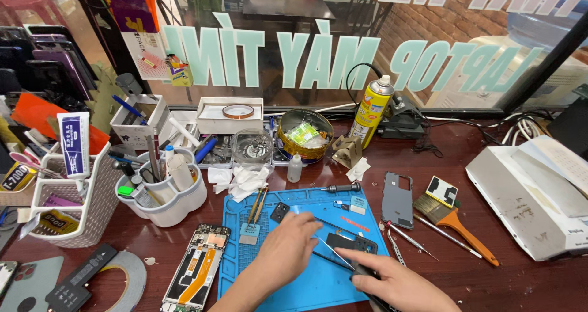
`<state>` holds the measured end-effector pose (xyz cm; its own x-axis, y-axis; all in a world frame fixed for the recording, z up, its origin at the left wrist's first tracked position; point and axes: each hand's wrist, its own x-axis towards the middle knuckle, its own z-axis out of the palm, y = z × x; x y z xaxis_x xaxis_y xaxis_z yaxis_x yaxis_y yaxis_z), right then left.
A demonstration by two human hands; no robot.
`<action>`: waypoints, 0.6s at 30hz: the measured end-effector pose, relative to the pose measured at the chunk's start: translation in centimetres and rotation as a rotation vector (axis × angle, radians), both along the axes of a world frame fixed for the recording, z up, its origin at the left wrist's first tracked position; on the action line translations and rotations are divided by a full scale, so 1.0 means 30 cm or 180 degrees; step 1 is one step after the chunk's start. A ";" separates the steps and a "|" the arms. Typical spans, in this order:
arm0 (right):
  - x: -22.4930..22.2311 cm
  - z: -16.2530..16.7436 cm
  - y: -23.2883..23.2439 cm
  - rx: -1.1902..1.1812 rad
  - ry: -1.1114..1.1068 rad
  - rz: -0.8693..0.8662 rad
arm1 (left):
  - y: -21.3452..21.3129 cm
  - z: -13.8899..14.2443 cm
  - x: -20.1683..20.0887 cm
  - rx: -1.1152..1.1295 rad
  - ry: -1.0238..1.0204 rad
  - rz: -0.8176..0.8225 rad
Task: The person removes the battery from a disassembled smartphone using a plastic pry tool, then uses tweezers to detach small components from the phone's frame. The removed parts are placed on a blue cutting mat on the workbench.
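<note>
On the blue work mat, nearest the camera, the right hand lies with its fingers closed around a pair of thin tweezers, whose tips point up and left across the mat. Just left of it, the left hand rests palm down on the mat, its fingers bent and pressing on a small dark phone part; whether they grip it I cannot tell. That part lies near the middle of the mat, between the two hands. Left of the mat, on the dark wooden counter, an opened phone lies showing its orange flex cable, and further left a roll of grey tape. Right of the mat lie a grey phone back cover and an orange-handled brush, with a white laptop beyond them. On the mat's far edge sits a black screwdriver. Behind the mat stand a white tool holder, a small clear bottle, a round tin and a yellow spray can by the window
</note>
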<state>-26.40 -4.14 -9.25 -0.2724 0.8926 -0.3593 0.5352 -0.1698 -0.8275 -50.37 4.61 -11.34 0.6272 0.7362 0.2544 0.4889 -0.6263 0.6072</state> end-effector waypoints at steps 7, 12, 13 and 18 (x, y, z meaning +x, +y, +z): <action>0.059 0.029 -0.053 -0.0286 0.0089 0.0595 | -0.082 0.012 -0.052 0.0690 0.0668 -0.0768; 0.037 0.015 -0.053 -0.0493 0.0528 0.0716 | -0.103 0.003 -0.114 0.0727 0.0968 -0.0693; 0.035 0.003 -0.050 -0.0104 0.0685 0.0994 | -0.108 -0.001 -0.121 0.0660 0.1000 -0.0682; 0.103 -0.085 -0.060 -0.0848 0.0685 0.0515 | -0.071 0.034 -0.158 0.1234 0.0256 0.0101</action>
<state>-23.31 -5.95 -11.80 -0.4968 0.7148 -0.4922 0.3915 -0.3215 -0.8622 -55.12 2.47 -10.31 0.6348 0.6146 0.4683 0.5481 -0.7854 0.2877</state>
